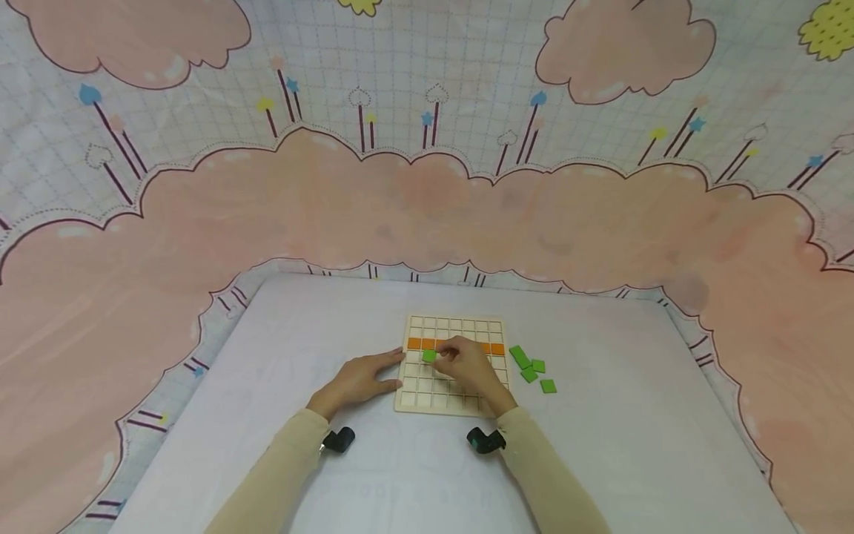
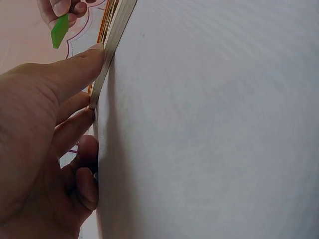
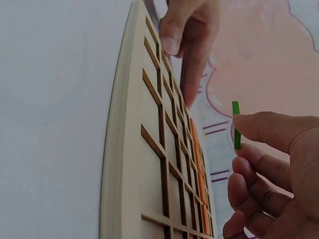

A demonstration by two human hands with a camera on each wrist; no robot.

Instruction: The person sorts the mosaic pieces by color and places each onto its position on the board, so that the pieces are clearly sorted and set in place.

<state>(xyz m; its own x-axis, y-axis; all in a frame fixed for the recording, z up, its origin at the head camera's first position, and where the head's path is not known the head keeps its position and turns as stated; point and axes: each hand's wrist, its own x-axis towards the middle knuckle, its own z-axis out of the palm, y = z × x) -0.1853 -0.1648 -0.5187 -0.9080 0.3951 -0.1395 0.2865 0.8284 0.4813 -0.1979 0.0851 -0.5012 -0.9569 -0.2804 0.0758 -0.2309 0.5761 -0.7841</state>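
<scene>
one green tile (image 1: 429, 356) is pinched by the right hand (image 1: 467, 367) above a gridded wooden board (image 1: 416, 400) in the head view; a row of orange tiles (image 1: 497, 348) is set in the grid, and loose green pieces (image 1: 520, 357) are strewn just beside its right edge. in the left wrist view, the board's edge is touched by the left hand (image 2: 30, 109), its fingers relaxed. in the right wrist view, the green tile is held upright between thumb and finger, clear of the board.

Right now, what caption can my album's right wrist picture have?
The right hand pinches a green tile above the wooden board while the left hand touches the board's edge.
</scene>
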